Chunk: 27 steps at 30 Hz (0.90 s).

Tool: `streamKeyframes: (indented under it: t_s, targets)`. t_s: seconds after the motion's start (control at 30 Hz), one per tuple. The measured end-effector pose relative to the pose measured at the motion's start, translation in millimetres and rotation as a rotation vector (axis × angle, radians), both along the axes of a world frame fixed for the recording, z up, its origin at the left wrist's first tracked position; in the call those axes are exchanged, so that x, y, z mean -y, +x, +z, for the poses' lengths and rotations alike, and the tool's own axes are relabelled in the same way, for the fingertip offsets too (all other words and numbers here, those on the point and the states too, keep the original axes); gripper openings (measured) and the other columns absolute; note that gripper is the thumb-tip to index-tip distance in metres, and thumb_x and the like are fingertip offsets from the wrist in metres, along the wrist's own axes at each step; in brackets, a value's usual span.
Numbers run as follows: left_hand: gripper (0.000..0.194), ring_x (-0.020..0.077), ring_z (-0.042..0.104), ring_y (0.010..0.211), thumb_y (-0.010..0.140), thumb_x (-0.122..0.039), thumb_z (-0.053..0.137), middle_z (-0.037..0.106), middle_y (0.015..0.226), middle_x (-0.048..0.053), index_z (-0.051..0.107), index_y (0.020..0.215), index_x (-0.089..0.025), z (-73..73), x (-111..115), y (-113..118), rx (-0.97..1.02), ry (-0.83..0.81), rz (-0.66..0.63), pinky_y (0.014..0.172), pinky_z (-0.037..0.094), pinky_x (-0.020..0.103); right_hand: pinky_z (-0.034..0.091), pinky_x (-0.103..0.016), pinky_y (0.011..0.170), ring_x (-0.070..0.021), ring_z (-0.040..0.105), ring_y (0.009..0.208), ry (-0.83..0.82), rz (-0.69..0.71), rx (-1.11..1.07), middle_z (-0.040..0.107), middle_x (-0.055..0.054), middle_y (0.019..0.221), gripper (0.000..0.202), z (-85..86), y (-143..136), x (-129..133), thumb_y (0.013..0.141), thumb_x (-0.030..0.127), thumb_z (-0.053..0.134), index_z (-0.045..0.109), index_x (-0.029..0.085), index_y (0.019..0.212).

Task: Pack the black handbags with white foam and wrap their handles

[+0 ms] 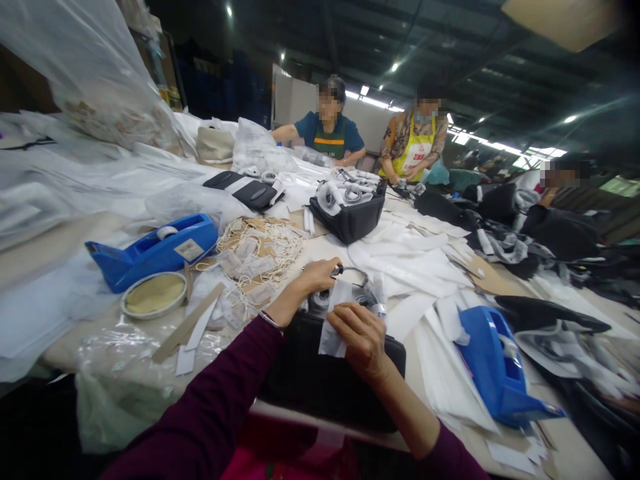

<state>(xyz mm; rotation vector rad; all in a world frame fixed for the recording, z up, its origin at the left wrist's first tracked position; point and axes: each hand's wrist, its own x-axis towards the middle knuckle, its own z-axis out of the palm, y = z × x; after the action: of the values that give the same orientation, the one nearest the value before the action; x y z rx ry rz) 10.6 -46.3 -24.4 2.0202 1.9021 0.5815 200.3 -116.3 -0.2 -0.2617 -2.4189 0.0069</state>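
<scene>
A black bag (325, 380) lies at the table's front edge, right before me. Over its top, my right hand (359, 335) is closed on a strip of white wrapping (331, 340). My left hand (321, 277) is bent round a dark metal buckle or hook (339, 271) at the bag's far side; a thin dark strap curves away from it to the right. Clear plastic wrapping (379, 293) covers parts beside my right hand. The lower fingers of my left hand are partly hidden.
Blue tape dispensers stand left (155, 250) and right (493, 367). Near the left one are a round tin (154, 295) and stringed tags (260, 250). Another black bag (350, 217) sits ahead, white sheets (450, 360) spread rightward. Two people (327, 127) work across the table.
</scene>
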Motion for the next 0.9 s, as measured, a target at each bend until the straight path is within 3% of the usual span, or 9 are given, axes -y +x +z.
streamKeyframes:
  t_s: [0.37,0.67,0.9]
  targets:
    - [0.046,0.0213,0.064,0.092,0.073,-0.025,0.059,0.069,0.103,0.001,0.053,0.118,-0.029,2.3,0,3,0.033,-0.039,0.013,0.075,0.046,0.027,0.05,-0.034,0.079,-0.0214,0.06,0.098,0.0,0.107,0.144,0.068,-0.01,0.093,0.024,-8.8,20,27,0.094,0.008,0.042,0.061,0.01,0.109]
    - [0.046,0.0206,0.064,0.088,0.072,-0.02,0.055,0.069,0.101,0.001,0.053,0.117,-0.028,0.7,-1,3,0.017,-0.005,0.009,0.069,0.044,0.026,0.055,-0.034,0.079,-0.0227,0.063,0.1,0.025,0.07,0.203,0.068,-0.009,0.09,0.023,-16.8,24,43,0.091,0.006,0.047,0.063,0.011,0.106]
    - [0.047,0.0216,0.063,0.089,0.073,-0.024,0.056,0.068,0.102,0.003,0.053,0.12,-0.027,-5.0,-1,2,-0.019,0.02,0.007,0.072,0.046,0.028,0.048,-0.047,0.102,-0.0278,0.047,0.128,-0.054,0.022,0.278,0.065,-0.014,0.115,0.026,-23.0,36,58,0.088,0.006,0.044,0.063,0.015,0.103]
